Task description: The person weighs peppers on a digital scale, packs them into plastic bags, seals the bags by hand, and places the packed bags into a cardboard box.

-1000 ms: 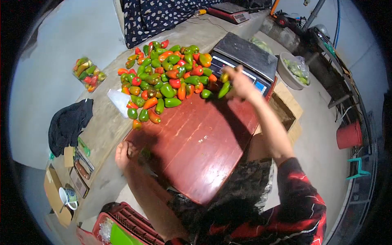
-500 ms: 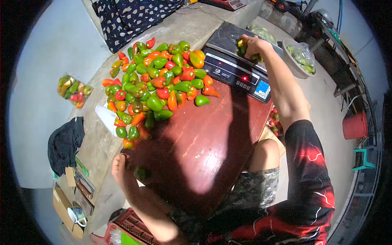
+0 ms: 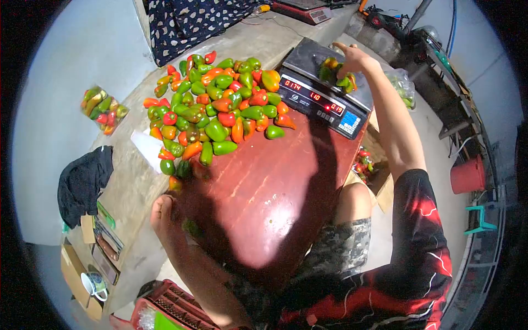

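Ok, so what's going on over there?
A person has their right grip over a few peppers on the scale, its display reading 0.174, 1.10 and 0.19; I can't tell if they're held. The left grip is near the table's edge. A big pile of red, orange and green peppers lies beside the scale.

We seem to be in a small produce-weighing room or shop: loose peppers [image 3: 222, 104] heap a red table [image 3: 247, 176] beside a lit digital scale [image 3: 311, 100], and we see bagged peppers [image 3: 103, 110] and a second scale [image 3: 302, 12] nearby.
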A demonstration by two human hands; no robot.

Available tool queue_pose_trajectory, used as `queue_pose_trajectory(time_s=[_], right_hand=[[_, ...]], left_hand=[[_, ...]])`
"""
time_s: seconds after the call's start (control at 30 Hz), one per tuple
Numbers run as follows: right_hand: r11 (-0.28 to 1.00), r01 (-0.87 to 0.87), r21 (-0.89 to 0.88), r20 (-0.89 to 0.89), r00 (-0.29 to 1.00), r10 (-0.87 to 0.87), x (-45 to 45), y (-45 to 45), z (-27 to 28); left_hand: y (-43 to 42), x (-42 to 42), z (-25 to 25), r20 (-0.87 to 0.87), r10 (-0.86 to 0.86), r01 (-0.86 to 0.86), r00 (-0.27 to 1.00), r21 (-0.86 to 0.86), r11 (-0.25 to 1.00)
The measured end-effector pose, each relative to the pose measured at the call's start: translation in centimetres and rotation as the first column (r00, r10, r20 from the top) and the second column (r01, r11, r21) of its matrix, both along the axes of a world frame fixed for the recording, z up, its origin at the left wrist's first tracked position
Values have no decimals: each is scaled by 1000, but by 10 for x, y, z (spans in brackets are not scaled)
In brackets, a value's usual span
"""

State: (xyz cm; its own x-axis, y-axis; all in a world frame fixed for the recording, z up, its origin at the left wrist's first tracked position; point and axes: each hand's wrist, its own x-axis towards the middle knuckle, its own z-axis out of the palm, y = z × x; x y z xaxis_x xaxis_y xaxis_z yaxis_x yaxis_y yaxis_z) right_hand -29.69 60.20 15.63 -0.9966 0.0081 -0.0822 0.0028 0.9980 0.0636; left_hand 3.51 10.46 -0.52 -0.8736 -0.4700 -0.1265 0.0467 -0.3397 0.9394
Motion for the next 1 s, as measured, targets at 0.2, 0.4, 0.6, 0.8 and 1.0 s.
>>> queue_pose_trajectory(time_s=[0.2, 0.4, 0.6, 0.8, 1.0], right_hand=[[833, -552, -32, -347, 788, 508, 40, -111, -9], [694, -702, -162, -128, 712, 690, 137, -299, -65], [533, -845, -40, -313, 517, 797, 174, -402, -124], [498, -854, 149, -589, 328, 739, 157, -461, -160], [442, -851, 283, -334, 345, 877, 143, -472, -146]], left_hand=[[-2, 2, -5, -35, 112, -106, 993, 148, 983], [-16, 13, 17, 81, 212, -221, 974, 108, 969], [-46, 21, 0, -56, 242, -231, 969, 155, 960], [-50, 26, 13, -19, 263, -256, 965, 172, 951], [-54, 28, 8, -106, 255, -251, 961, 42, 967]])
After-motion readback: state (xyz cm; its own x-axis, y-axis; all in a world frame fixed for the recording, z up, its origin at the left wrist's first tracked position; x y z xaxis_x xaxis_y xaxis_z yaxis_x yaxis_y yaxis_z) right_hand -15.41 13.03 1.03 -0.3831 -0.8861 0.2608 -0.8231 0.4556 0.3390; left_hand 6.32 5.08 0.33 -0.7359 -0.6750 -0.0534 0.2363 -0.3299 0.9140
